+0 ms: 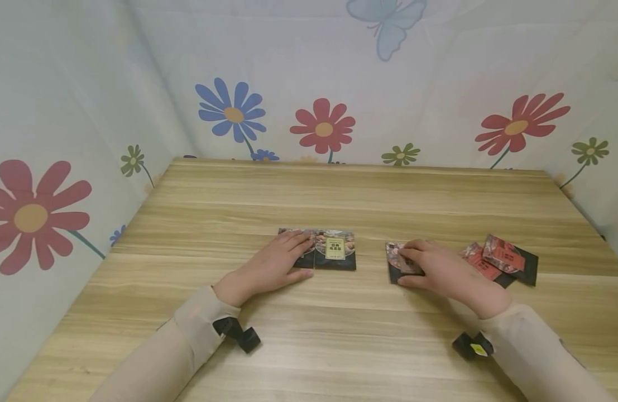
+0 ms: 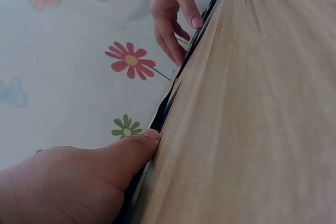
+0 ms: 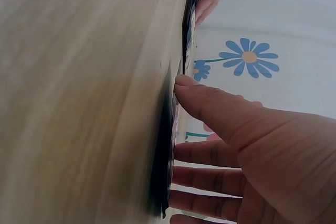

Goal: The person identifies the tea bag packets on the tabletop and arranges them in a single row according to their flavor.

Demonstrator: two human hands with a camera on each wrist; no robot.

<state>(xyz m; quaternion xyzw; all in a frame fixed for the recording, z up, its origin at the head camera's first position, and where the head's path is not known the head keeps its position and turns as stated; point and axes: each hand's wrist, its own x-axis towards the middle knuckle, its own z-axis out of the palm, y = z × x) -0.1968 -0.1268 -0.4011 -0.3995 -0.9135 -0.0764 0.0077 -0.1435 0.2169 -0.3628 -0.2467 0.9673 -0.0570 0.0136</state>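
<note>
In the head view my left hand [image 1: 273, 262] rests flat on a dark printed sachet [image 1: 306, 260], covering most of it. Its fingers are extended, with the thumb by the lower edge. Right against that sachet lies another [image 1: 343, 263] with a yellow label. My right hand [image 1: 444, 273] touches a separate dark sachet [image 1: 393, 258] with a reddish label, lying flat on the table. The right wrist view shows straight fingers [image 3: 207, 181] with their tips on this sachet and the thumb near its edge. Parts of both touched sachets are hidden beneath the hands.
Two red-labelled sachets overlap at the right, the upper one [image 1: 509, 259] lying partly over the lower one [image 1: 482, 265]. Everything lies on a wood-grain table [image 1: 329, 346]. A flowered cloth [image 1: 419, 84] hangs behind and beside it. Small black devices are strapped to both wrists.
</note>
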